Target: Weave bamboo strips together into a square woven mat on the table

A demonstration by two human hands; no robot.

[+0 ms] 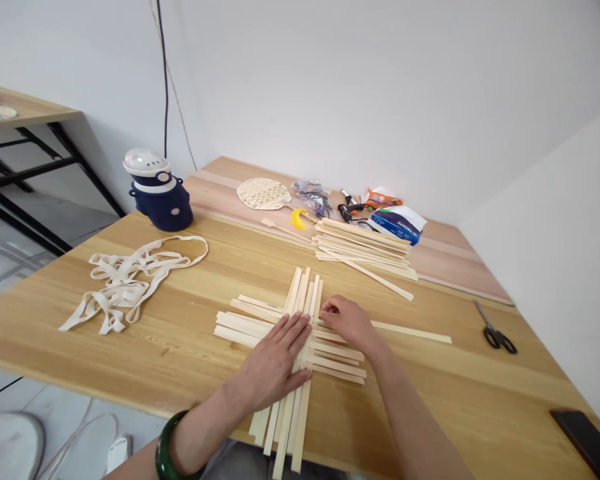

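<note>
Pale flat strips (337, 363) cross one another in a woven patch near the table's front edge. Flat on the left and middle of the patch lies my left hand (280, 357), its fingers stretched out over the strips and nothing gripped. My right hand (347, 321) is at the patch's upper right, fingers curled and pinched at the strips; the fingertips are partly hidden. One longer strip (413, 333) runs out to the right from beneath my right hand. Behind the patch lies a pile of loose strips (363, 247).
White cloth tape (130, 283) lies tangled at left, near a blue and white container (163, 197). Behind are a round woven fan (263, 193), a yellow piece (298, 219), a glue gun (351, 211) and a tissue pack (397, 224). Scissors (495, 333) and a black phone (587, 440) lie right.
</note>
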